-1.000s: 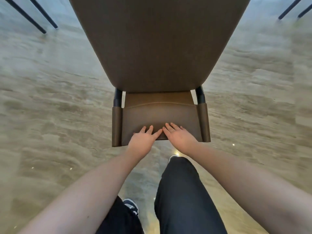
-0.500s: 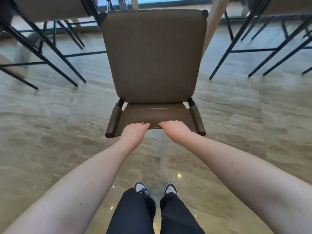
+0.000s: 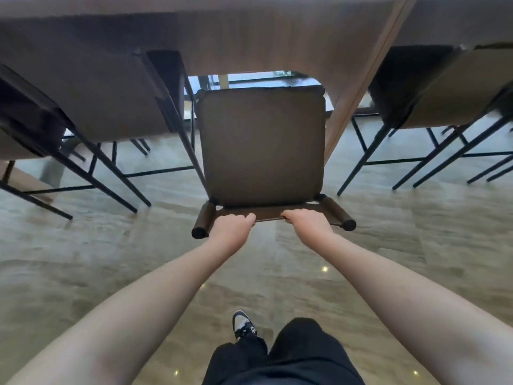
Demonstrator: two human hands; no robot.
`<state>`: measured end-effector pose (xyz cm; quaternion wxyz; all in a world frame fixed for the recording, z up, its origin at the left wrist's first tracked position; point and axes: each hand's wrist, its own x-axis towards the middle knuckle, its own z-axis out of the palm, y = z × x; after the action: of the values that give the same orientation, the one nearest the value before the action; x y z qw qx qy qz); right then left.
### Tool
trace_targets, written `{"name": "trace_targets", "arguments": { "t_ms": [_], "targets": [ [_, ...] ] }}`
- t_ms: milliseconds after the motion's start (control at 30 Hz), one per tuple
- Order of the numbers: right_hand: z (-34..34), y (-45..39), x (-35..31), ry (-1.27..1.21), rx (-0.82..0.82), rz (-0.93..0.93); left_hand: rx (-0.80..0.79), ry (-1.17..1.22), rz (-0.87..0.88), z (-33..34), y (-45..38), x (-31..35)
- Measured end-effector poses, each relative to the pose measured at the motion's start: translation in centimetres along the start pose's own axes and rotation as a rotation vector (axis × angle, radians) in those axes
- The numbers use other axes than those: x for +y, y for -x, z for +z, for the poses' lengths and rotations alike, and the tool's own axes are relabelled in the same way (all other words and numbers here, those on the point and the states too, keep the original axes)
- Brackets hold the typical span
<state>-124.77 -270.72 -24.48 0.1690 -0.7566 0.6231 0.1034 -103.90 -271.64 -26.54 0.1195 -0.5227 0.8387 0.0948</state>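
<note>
While both hands grasp its backrest, the brown upholstered chair (image 3: 262,148) stands on the glossy beige stone-patterned floor (image 3: 83,259), directly ahead of the person and facing away. Its seat is a near-square pad with rounded corners, covered in matte dark-brown material with a fine seam along the rim. The low brown backrest panel (image 3: 268,213) runs across the near side of the seat. It is flanked by two cylindrical posts in brown padded sleeves with dark round ends, and black metal frame parts show at the joints between seat and posts.

The left hand (image 3: 231,232) is clenched over the top edge of the backrest panel, left of centre, with its fingers curled out of sight over the far side. The right hand (image 3: 309,225) holds the same edge right of centre in the same manner. The two hands are apart, with bare edge between them.

The far edge of the seat lies close to the near edge of the long brown wooden table (image 3: 249,43). A slanted light wooden table leg (image 3: 358,87) passes just right of the chair. Beige chairs on thin black metal legs stand on the left (image 3: 111,107) and on the right (image 3: 444,87). Black trousers (image 3: 291,357) and one black-and-white shoe (image 3: 244,325) appear at the bottom of the view.
</note>
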Motion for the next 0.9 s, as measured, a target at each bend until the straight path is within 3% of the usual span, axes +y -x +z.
{"name": "trace_targets", "arguments": {
  "t_ms": [300,600,900],
  "targets": [
    [-8.5,-9.6,3.1,-0.022,0.200,0.010,0.104,0.025,-0.059,-8.0,-9.9,-5.4],
    [-15.5,-22.3,6.6,-0.002,0.380,-0.141,0.172,-0.046,-0.163,-14.4,-20.8,-10.8],
    [-20.3,-27.6,8.3,0.059,0.505,-0.229,0.184,-0.063,-0.101,-18.1,-27.4,-14.3]
  ]
}}
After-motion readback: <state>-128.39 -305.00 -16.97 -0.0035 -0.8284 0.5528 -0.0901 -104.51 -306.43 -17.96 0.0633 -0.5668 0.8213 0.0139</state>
